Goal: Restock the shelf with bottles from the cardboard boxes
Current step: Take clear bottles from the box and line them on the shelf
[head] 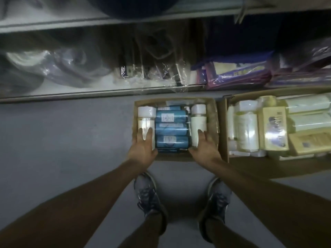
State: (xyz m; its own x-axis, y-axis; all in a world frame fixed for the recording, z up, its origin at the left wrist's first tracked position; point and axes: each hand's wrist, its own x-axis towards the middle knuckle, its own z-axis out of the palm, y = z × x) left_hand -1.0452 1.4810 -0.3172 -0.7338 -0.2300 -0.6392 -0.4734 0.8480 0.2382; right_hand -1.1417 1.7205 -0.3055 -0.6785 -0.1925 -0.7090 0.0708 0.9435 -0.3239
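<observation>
Grey floor point(71, 140) fronts a low shelf point(89, 94) whose lower tier holds plastic-wrapped goods, blurred and hard to identify. Two open cardboard boxes stand on the floor, just before the shelf edge. The left box point(213, 111) contains a central stack of blue bottles point(172, 130) lying on their sides, long axes running left to right, flanked by a left white-capped bottle point(146, 119) and a right white-capped bottle point(198, 122), each lying with its cap toward the shelf. The right box point(223, 122) holds pale bottles and cream cartons, closely packed.

Both hands reach down into the left box. The left hand point(143, 149) rests with fingers point(148, 134) spread over the base end of the left white-capped bottle; the right hand point(206, 149) lies likewise, fingers point(201, 135) spread beside the right one. Neither hand has closed on anything. The blue stack lies directly between the hands, equally near to each, suggesting a two-handed lift from its ends.
</observation>
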